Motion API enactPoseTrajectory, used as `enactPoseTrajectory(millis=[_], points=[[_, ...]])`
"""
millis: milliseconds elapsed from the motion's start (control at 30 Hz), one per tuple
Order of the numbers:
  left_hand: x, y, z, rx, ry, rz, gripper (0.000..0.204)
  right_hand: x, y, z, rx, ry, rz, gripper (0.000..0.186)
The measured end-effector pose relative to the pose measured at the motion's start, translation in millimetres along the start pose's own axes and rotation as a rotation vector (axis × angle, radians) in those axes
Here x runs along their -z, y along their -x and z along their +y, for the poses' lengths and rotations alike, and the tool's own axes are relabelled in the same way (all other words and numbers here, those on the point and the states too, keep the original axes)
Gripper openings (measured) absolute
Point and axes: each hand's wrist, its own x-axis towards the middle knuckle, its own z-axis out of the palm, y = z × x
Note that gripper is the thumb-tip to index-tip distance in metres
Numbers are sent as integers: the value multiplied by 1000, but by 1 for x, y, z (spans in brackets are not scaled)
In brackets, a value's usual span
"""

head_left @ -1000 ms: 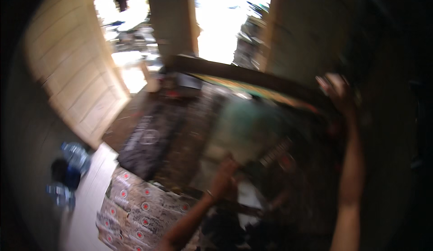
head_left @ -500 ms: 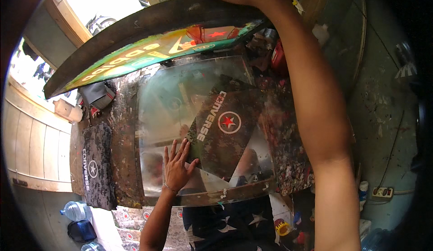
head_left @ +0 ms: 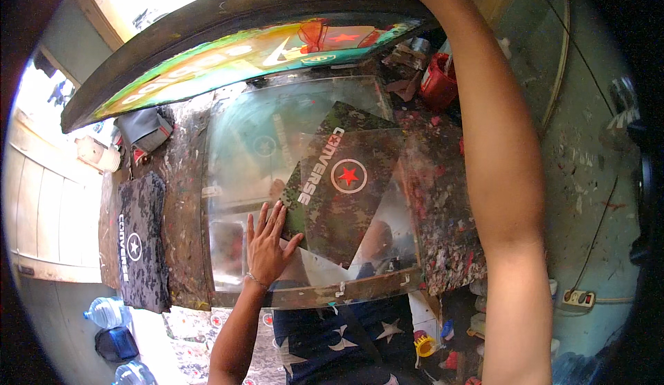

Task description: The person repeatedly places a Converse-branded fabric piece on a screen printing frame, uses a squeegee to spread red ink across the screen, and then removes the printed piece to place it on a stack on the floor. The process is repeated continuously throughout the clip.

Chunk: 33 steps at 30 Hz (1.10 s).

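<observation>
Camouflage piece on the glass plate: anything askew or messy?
Yes. The camouflage piece lies rotated, its edges diagonal to the glass plate. The left hand rests flat at its lower corner. The bench is crusted with dried paint.

The glass sheet [head_left: 263, 177] looks smooth and shiny. The camouflage cloth [head_left: 346, 191] under it looks soft and matt. The desk [head_left: 443, 240] is rough with dried paint bits. The far raised frame [head_left: 228, 12] is dark wood.

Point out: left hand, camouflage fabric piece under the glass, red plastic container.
left hand [head_left: 266, 245], head view, back of the hand
camouflage fabric piece [head_left: 332, 216], head view, lower middle of the cloth
red plastic container [head_left: 438, 81], head view, its side wall
</observation>
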Motion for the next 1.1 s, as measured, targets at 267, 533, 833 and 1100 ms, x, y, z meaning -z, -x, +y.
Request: enactPoseTrajectory(millis=[267,533,833,1100], points=[[2,2,4,24,60,31,77,-1,-2,2,-16,-22,-16,50],[1,1,5,15,46,36,77,-1,-1,2,20,-21,-23,49],[1,1,3,8,49,46,78,4,3,-6,-62,-38,-41,49],[-5,2,1,-20,28,70,79,4,4,-7,-68,-40,-51,48]])
